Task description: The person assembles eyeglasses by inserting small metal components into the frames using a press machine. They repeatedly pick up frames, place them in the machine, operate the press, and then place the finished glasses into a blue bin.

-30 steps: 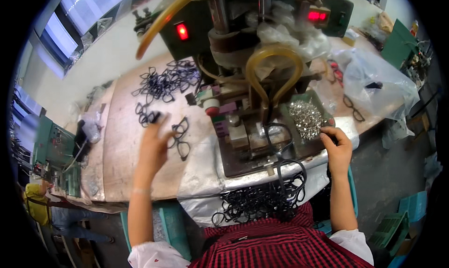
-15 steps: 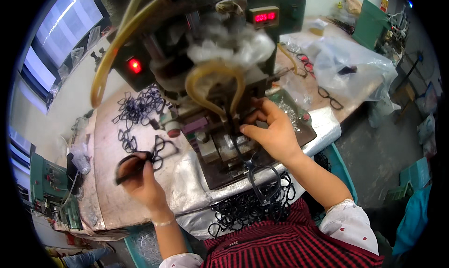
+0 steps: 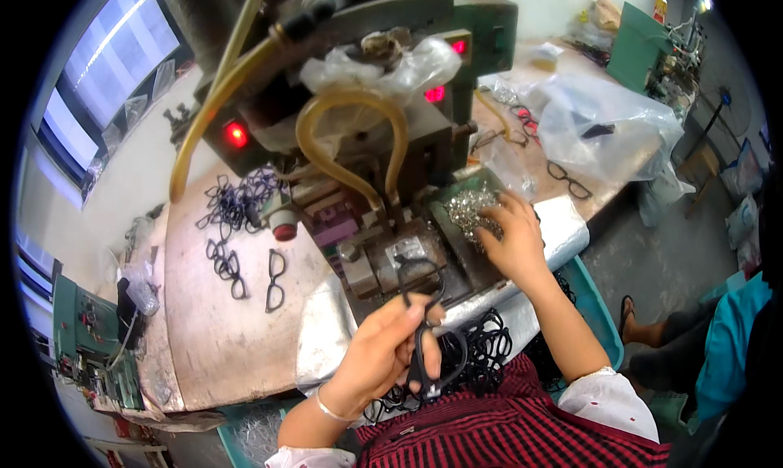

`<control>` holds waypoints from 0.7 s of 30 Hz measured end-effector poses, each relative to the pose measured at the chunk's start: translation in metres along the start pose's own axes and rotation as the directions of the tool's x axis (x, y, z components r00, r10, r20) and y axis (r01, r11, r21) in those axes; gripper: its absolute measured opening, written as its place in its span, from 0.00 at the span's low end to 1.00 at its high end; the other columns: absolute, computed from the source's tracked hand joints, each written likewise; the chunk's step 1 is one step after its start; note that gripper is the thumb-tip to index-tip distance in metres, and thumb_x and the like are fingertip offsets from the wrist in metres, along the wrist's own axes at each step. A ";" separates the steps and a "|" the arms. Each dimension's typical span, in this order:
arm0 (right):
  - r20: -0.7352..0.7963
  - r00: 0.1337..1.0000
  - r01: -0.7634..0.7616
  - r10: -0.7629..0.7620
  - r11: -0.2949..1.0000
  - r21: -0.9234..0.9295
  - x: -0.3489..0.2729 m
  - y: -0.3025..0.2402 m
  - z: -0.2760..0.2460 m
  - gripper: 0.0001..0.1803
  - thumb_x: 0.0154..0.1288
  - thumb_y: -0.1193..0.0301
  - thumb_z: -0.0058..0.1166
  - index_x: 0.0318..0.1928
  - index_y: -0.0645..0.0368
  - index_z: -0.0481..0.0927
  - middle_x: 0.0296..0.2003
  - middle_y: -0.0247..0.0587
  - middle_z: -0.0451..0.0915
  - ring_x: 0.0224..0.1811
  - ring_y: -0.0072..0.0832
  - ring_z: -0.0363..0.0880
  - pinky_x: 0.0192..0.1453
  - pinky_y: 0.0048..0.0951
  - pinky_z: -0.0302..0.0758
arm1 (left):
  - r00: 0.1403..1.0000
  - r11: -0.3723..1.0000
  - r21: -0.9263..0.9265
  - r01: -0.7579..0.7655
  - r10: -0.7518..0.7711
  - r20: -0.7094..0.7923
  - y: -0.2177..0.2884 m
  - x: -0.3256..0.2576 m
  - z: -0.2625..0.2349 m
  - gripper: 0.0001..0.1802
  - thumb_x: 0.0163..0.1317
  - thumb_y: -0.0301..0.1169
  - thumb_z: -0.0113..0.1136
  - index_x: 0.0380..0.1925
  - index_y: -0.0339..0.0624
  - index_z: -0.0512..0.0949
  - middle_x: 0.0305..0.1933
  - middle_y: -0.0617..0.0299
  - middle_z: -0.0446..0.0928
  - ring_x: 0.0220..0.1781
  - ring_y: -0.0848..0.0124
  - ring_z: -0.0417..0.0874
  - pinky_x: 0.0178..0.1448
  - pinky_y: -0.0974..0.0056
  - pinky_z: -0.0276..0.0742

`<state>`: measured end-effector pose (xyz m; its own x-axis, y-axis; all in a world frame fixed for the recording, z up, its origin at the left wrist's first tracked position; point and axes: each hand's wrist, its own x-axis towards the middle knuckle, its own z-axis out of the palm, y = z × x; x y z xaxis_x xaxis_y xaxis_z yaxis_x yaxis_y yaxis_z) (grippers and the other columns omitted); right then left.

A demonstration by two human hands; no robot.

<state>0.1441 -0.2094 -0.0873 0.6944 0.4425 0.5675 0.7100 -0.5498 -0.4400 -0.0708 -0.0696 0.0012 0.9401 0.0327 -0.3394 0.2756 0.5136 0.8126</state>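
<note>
In front of the press, my left hand (image 3: 383, 346) is closed around a black eyeglass frame (image 3: 420, 350). One rim of the frame points up toward the press bed, and the other hangs below my fingers over the dark heap. My right hand (image 3: 515, 238) reaches over a green tray (image 3: 481, 258) on the press's right side. Its thumb and fingers are bent and apart at a pile of small silvery metal pieces (image 3: 466, 209). Whether a piece lies between the fingertips is too small to tell. The press (image 3: 432, 141) carries a looped yellowish hose (image 3: 351, 101).
A heap of black frames (image 3: 488, 341) lies before my lap. More frames (image 3: 241, 195) lie left of the press, with a single frame (image 3: 276, 280) nearer. A plastic bag (image 3: 608, 125) lies at right. Teal bins (image 3: 599, 305) flank me. Another person's leg (image 3: 652, 333) shows at right.
My left hand has come from the left of the table to the front of the press. My right hand has left the press bed for the metal pieces at its right.
</note>
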 end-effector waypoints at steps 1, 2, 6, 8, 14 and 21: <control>-0.007 1.000 0.014 -0.014 1.000 -0.020 -0.006 0.013 0.011 0.12 0.52 0.71 0.65 0.38 0.58 0.84 0.52 0.52 0.78 0.60 0.50 0.73 0.62 0.46 0.70 | 1.000 1.000 -0.012 0.006 -0.007 -0.014 0.001 0.010 0.000 0.19 0.77 0.41 0.40 0.51 0.37 0.71 0.21 0.52 0.79 0.14 0.73 0.74 0.16 0.74 0.67; -0.017 0.999 0.033 -0.034 0.999 -0.034 -0.010 0.024 0.020 0.11 0.52 0.71 0.64 0.38 0.58 0.83 0.51 0.52 0.79 0.59 0.49 0.74 0.61 0.45 0.70 | 0.999 1.000 -0.021 0.007 -0.007 -0.032 0.001 0.018 0.000 0.19 0.77 0.41 0.40 0.51 0.37 0.72 0.21 0.53 0.79 0.14 0.73 0.74 0.16 0.74 0.67; -0.069 0.997 0.041 -0.035 0.995 0.087 0.008 0.026 0.015 0.09 0.52 0.71 0.65 0.34 0.59 0.81 0.44 0.48 0.80 0.55 0.47 0.75 0.57 0.42 0.71 | 0.982 0.998 -0.060 -0.022 0.010 -0.188 -0.007 0.023 0.015 0.23 0.76 0.45 0.43 0.51 0.37 0.74 0.20 0.59 0.77 0.15 0.75 0.74 0.15 0.76 0.66; -0.038 0.997 -0.054 0.060 0.988 0.145 0.011 0.022 0.009 0.08 0.51 0.71 0.65 0.32 0.57 0.81 0.40 0.43 0.80 0.50 0.44 0.76 0.55 0.41 0.72 | 0.984 0.994 -0.093 -0.059 0.042 -0.175 -0.016 0.025 0.012 0.22 0.75 0.45 0.44 0.50 0.37 0.75 0.20 0.61 0.76 0.17 0.76 0.75 0.15 0.75 0.66; 0.036 0.937 0.342 -0.347 0.934 0.099 0.011 0.021 0.032 0.11 0.50 0.71 0.64 0.36 0.53 0.81 0.44 0.40 0.78 0.50 0.42 0.76 0.48 0.41 0.74 | 0.988 0.988 -0.129 -0.090 0.072 -0.140 -0.023 0.033 0.008 0.22 0.75 0.45 0.44 0.50 0.37 0.75 0.20 0.60 0.76 0.17 0.75 0.74 0.15 0.74 0.65; -0.085 0.993 0.089 -0.079 0.989 0.116 0.016 0.033 0.051 0.10 0.58 0.77 0.57 0.41 0.60 0.82 0.38 0.48 0.82 0.42 0.47 0.80 0.50 0.43 0.75 | 0.985 0.985 0.036 -0.168 0.169 -0.034 -0.038 0.011 -0.017 0.17 0.74 0.38 0.48 0.46 0.33 0.76 0.30 0.55 0.81 0.29 0.70 0.82 0.26 0.72 0.75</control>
<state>0.1841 -0.1841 -0.1286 0.6236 0.4229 0.6574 0.7775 -0.4229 -0.4655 -0.0742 -0.0737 -0.0414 0.9658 0.1482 -0.2126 0.1206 0.4692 0.8748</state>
